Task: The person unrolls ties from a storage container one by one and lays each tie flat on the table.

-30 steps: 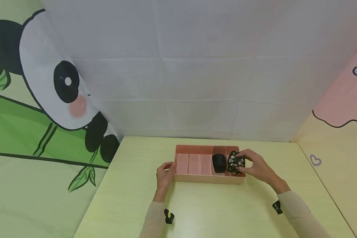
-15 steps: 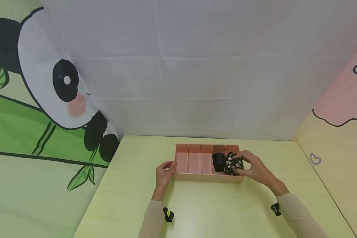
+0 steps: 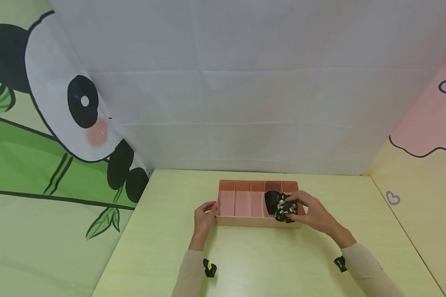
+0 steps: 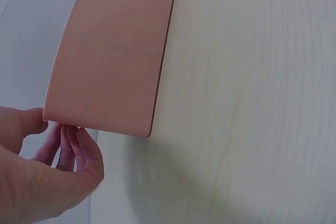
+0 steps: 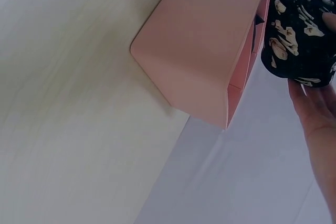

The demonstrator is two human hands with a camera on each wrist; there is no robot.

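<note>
Pale yellow tabletop (image 3: 245, 260); clock directions taken from box centre, head view. Nearest: beige sleeves (image 3: 190, 270) at 8 and 4 o'clock. Left hand (image 3: 204, 218), 9 o'clock, pinches the end of a pink divided box (image 3: 245, 221), thumb at the rim, fingers against the outer wall; reads as steadying. Right hand (image 3: 314, 211), 3 o'clock, pinches a dark floral bundle (image 3: 285, 209) between thumb and fingers. Bundle is at 3 o'clock over the box, covering part of the near rim; right wrist view puts it above the compartments. Rim contact: can't tell. Just 9 o'clock of it, black roll (image 3: 270, 202) sits in slot four, partly covered.

Status, my read: roll seated, bundle not, so bundle is the outstanding piece. Loading or unloading, can't tell.

Far: white backdrop (image 3: 245, 111) at 12, panda print (image 3: 52, 103) at 10.
</note>
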